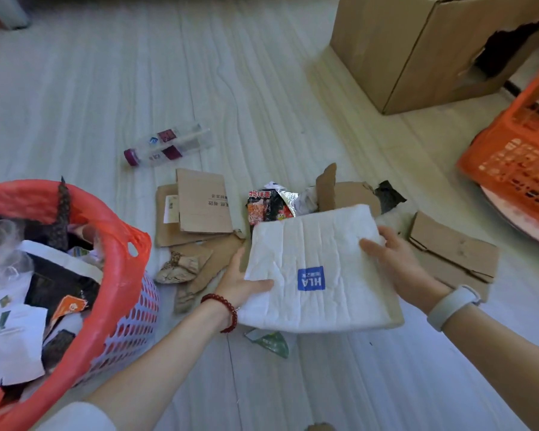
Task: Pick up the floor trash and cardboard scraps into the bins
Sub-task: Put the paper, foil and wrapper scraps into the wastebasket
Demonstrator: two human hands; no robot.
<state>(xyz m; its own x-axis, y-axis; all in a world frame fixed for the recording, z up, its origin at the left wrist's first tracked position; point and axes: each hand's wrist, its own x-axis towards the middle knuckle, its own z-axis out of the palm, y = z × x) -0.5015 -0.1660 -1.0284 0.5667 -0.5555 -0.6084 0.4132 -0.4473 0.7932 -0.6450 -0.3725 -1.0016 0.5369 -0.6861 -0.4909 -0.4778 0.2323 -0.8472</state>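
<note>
White padded mailer (318,269), centre frame above the scraps (196,209): left hand (240,281) pinches its 9 o'clock edge, right hand (395,262) its 3 o'clock. Probably light, floppy; edges grip best.

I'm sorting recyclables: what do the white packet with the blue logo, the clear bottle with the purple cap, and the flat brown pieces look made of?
The white packet with the blue logo, held by both hands, looks like matte, creased paper or soft plastic film; which one is unclear. The clear bottle with the purple cap appears to be glossy transparent plastic. The flat brown pieces look like matte corrugated cardboard, with fold lines and torn edges.
</note>
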